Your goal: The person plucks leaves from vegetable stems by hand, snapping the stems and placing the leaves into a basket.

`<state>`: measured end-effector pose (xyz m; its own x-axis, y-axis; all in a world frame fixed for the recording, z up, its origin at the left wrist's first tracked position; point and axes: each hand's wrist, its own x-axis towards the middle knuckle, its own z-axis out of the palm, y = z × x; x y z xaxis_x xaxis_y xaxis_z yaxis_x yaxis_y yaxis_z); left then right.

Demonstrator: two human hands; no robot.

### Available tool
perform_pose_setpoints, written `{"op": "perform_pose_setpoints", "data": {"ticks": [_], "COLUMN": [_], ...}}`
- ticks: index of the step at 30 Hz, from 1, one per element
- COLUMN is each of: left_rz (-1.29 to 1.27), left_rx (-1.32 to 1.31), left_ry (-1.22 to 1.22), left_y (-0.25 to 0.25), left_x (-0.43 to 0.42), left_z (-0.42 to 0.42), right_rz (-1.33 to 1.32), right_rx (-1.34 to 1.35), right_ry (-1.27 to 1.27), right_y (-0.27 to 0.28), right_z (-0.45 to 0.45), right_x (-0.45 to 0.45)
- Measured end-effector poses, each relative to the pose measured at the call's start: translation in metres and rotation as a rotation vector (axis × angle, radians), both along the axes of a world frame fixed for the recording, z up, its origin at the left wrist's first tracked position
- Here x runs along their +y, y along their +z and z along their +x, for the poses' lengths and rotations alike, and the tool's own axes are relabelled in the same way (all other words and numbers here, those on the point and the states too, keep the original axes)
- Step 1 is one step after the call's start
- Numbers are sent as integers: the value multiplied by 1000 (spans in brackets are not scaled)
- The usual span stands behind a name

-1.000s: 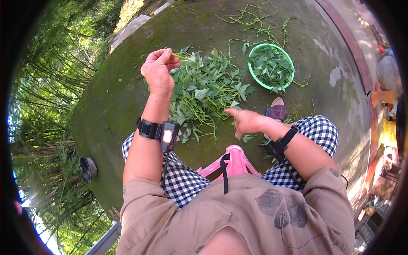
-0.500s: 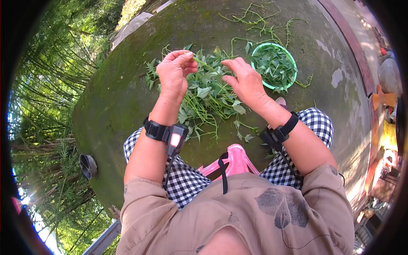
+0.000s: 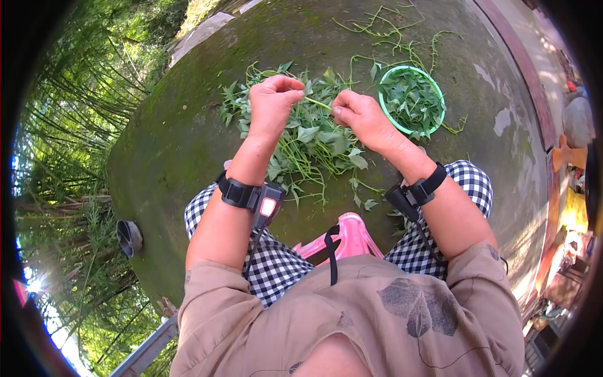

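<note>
A thin green stem (image 3: 318,103) stretches between my two hands above a pile of leafy green vines (image 3: 308,151) on the ground. My left hand (image 3: 275,103) pinches its left end between thumb and fingers. At the other end, my right hand (image 3: 358,116) has its fingertips closed on the stem. To the right of my right hand, a round light-green basket (image 3: 443,116) holds picked leaves (image 3: 411,97). Both hands are above the pile, clear of the basket.
Bare stems (image 3: 396,41) lie scattered beyond the basket. I sit on a pink plastic stool (image 3: 350,235) on mossy concrete (image 3: 169,157). A dark pot (image 3: 129,239) lies at the left edge, beside bamboo growth (image 3: 69,188). Assorted items line the far right.
My right hand has gone from open fingers to a pinch on the stem. My left hand has shifted slightly right and still holds the stem.
</note>
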<state>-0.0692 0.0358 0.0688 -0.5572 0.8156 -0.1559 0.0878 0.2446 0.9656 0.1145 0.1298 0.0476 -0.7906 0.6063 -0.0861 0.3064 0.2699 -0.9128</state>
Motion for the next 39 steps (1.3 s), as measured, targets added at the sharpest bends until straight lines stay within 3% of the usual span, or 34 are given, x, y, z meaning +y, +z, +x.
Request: {"op": "perform_pose_setpoints", "data": {"ticks": [3,8,11,14,17,20,24,29,39], "left_rz": [11,-9,4,-8,-43,9,-62,38,125], "left_rx": [879,1031,1165,828,517,365,50,-381,-599], "left_ry": [-210,-359,-383,-533,-544,-492,-293,-56,126], "left_y": [-7,-14,-3,-16,-13,-20,-13,-16,-26], "left_x": [-2,-5,-7,-2,1,1,1,2,1], "left_z": [6,19,25,22,25,25,31,38,28], "right_rz": [-26,324,284,271,250,167,180,243,299], "right_rx": [-62,-157,-261,-237,-209,-152,51,25,6], "right_ry": [29,70,49,35,12,-48,-84,-107,-83], "right_y": [-3,-4,7,4,5,8,11,5,-4], "right_z": [2,6,9,12,13,13,14,9,6], "right_x": [3,2,5,8,9,9,8,-3,-10]}}
